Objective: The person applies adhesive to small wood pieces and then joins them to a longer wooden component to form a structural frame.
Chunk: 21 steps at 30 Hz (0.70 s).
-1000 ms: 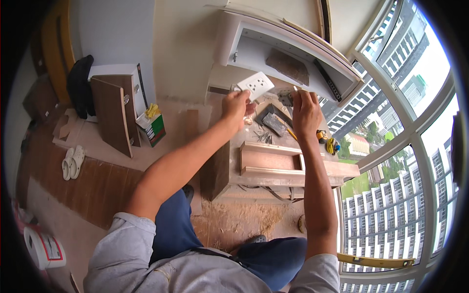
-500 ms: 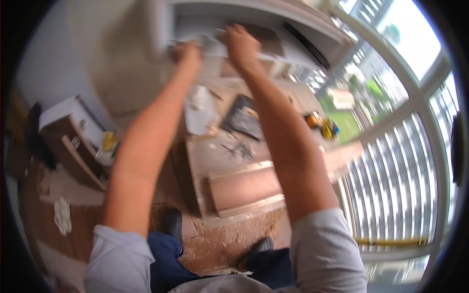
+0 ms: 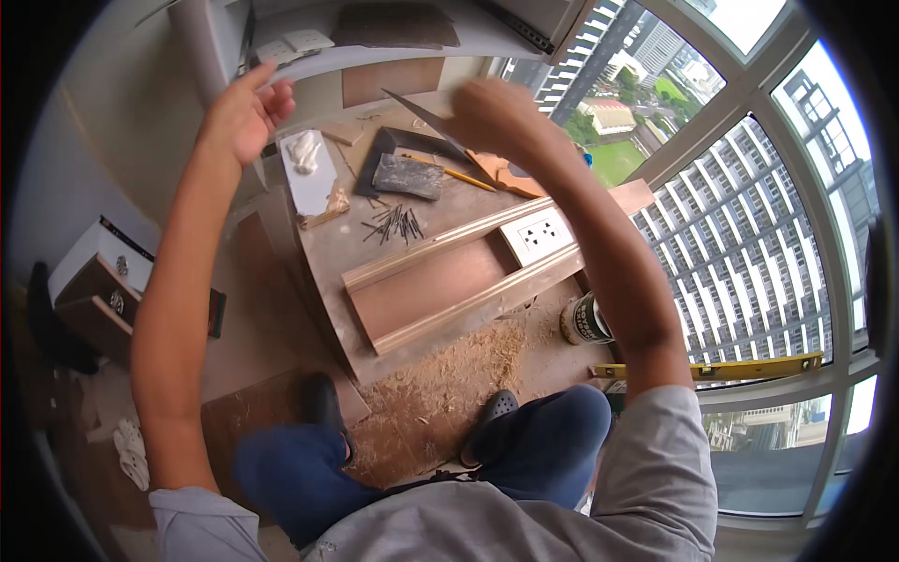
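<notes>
My left hand [image 3: 245, 117] is raised at the upper left, fingers apart and holding nothing I can see. Its fingertips are close to white switch plates [image 3: 304, 40] on the shelf edge. Over the right side of the worktable, my right hand [image 3: 501, 122] is closed and slightly blurred. A thin pointed metal blade [image 3: 417, 110] runs out from beside that fist; the hand hides whether it grips it. Below it shows an orange-brown wooden piece [image 3: 496, 170]. A white double socket outlet [image 3: 537, 236] sits in a long wooden channel [image 3: 421, 295] on the table.
On the worktable [image 3: 323, 239] are a dark frame [image 3: 375, 155], a grey block [image 3: 408, 176], a pencil [image 3: 471, 178], loose screws [image 3: 393, 223] and a white board [image 3: 306, 178]. A can [image 3: 582, 320] and yellow spirit level [image 3: 749, 367] are by the window. Shavings [image 3: 449, 365] cover the floor.
My hands have drawn apart from inside the shelf: the left moved left and opened, the right came down and right over the table. The view has shifted, bringing the socket outlet into sight.
</notes>
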Each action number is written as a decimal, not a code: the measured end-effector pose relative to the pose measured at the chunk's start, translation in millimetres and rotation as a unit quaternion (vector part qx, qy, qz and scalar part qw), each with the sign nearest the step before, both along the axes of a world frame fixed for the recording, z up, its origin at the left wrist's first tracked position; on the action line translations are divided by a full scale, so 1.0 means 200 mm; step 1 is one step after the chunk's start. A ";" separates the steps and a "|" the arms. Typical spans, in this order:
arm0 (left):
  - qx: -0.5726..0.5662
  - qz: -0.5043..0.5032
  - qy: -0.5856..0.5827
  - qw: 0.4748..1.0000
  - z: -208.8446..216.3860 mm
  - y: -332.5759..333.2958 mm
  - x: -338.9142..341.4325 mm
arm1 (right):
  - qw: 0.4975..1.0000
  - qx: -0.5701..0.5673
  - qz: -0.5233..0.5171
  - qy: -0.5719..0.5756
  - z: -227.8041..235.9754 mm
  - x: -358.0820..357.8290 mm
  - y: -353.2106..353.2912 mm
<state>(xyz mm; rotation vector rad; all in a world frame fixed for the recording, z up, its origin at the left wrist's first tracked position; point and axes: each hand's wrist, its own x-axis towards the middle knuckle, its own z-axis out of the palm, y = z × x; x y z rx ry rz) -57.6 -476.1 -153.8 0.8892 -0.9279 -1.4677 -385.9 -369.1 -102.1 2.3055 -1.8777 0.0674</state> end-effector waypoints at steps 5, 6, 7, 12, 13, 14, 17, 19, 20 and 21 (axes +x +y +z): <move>-0.077 -0.064 -0.091 0.991 0.13 1.00 -0.22 | 0.983 0.118 -0.138 -0.032 -0.15 -0.46 0.58; -0.070 -0.087 -0.069 0.991 0.14 1.14 -0.24 | 0.978 0.119 -0.164 -0.047 -0.18 -0.50 0.62; -0.065 -0.110 -0.047 0.991 0.15 1.25 -0.25 | 0.973 0.118 -0.190 -0.061 -0.23 -0.53 0.65; -0.045 -0.054 -0.019 0.997 0.03 1.59 -0.20 | 0.970 0.112 -0.203 -0.068 -0.41 -0.53 0.65; -0.032 -0.040 -0.004 0.999 -0.03 1.60 -0.19 | 0.966 0.124 -0.217 -0.071 -0.40 -0.50 0.65; -0.019 -0.015 0.001 1.000 -0.07 1.61 -0.17 | 0.964 0.110 -0.227 -0.082 -0.41 -0.48 0.65; 0.015 0.039 -0.018 0.999 -0.20 1.61 -0.13 | 0.963 0.092 -0.231 -0.103 -0.40 -0.47 0.65; 0.024 0.051 -0.008 0.998 -0.31 1.58 -0.11 | 0.957 0.081 -0.223 -0.166 -0.42 -0.54 0.63; 0.044 0.057 -0.001 0.997 -0.36 1.58 -0.08 | 0.947 0.072 -0.212 -0.230 -0.41 -0.56 0.61; 0.063 0.063 0.006 0.996 -0.39 1.58 -0.06 | 0.949 0.068 -0.206 -0.228 -0.39 -0.59 0.62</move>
